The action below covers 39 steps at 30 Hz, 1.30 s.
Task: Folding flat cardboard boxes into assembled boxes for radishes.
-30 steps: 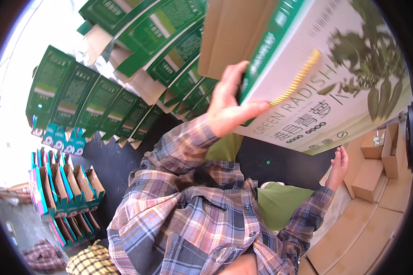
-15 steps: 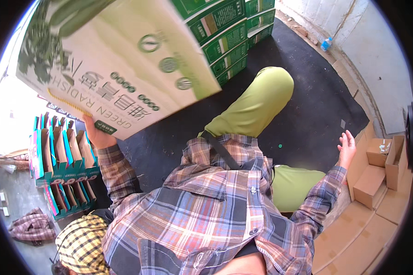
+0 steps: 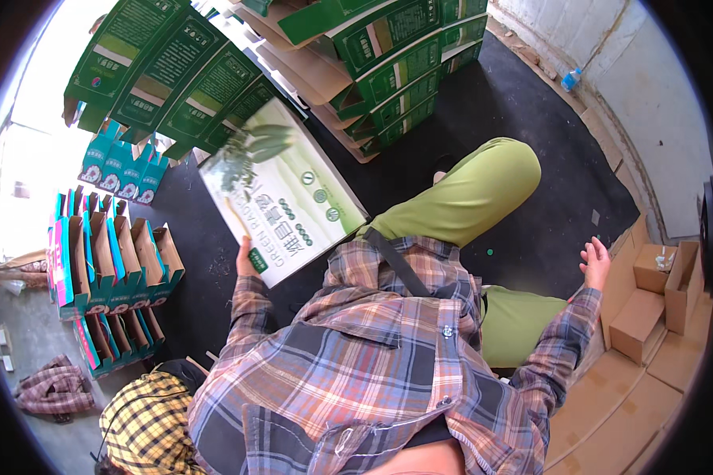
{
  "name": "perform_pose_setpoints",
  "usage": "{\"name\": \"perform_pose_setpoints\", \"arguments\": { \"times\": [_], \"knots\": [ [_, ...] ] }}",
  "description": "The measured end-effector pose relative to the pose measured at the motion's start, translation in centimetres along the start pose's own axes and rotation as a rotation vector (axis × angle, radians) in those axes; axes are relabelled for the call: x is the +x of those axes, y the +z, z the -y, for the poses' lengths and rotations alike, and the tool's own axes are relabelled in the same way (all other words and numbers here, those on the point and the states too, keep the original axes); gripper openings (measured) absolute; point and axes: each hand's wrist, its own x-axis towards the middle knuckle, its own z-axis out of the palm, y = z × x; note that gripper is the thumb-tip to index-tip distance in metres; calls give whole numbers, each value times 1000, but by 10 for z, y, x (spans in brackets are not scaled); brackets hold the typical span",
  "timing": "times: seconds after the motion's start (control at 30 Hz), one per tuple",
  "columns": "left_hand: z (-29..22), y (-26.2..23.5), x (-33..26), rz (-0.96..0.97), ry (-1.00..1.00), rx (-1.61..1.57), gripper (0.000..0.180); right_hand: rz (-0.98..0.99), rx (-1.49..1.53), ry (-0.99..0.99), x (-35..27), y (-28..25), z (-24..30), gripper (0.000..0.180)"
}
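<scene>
Black mat [image 3: 558,170], box [image 3: 285,198] in left hand [image 3: 247,259]

Our plaid shirt [image 3: 348,332] in blue, pink and black, matching long sleeves [image 3: 558,336], small buttons [image 3: 445,400], our green trousers [image 3: 471,190], a dark strap [image 3: 404,269]

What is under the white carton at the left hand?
Black mat shows beside the white carton, where the left hand touches an edge; anything directly underneath is covered and cannot be seen.

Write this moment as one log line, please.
left hand: holds rectangular white-and-green cardboard box by edge | right hand: empty, near brown cardboard boxes
</scene>
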Motion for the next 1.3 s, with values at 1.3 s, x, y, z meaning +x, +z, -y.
{"name": "perform_pose_setpoints", "arguments": {
  "times": [1.3],
  "knots": [
    [129,86,70,182,273,1171,26,-115,87,148,-46,-25,-20,37]
  ]
}}
